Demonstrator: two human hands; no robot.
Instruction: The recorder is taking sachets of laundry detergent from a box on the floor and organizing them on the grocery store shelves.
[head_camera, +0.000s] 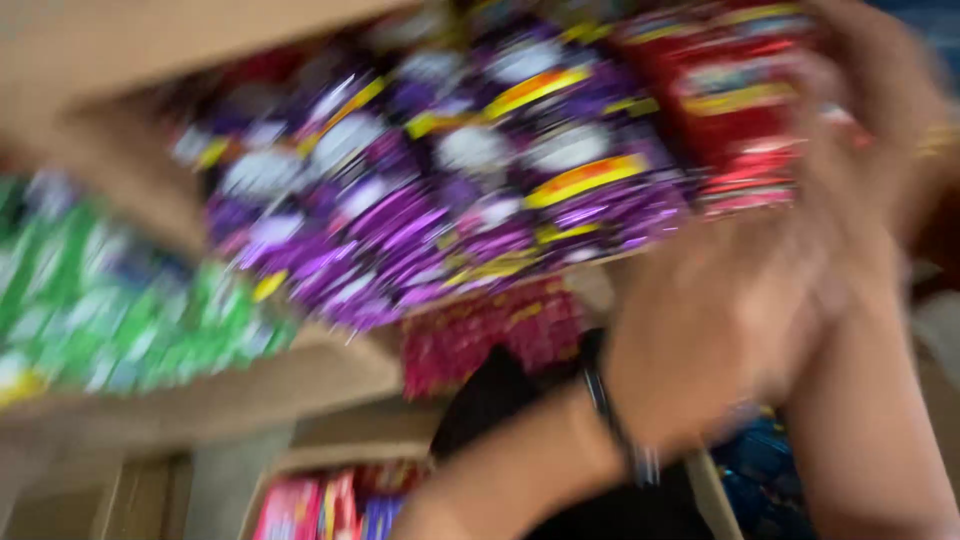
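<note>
The view is heavily blurred by motion. A cardboard box (120, 60) packed with purple snack packets (440, 190) is seen at upper centre, tilted, with red packets (745, 110) at its right end. The left hand (720, 330), with a dark band at the wrist, is raised just below the box's right end; whether it grips anything cannot be told. The right hand (880, 110) is placed against the red packets; its grip cannot be told either. Green packets (110, 300) are seen in a second box at left. Pink packets (490, 335) lie below the purple ones. More red packets (320, 505) are noted at bottom.
</note>
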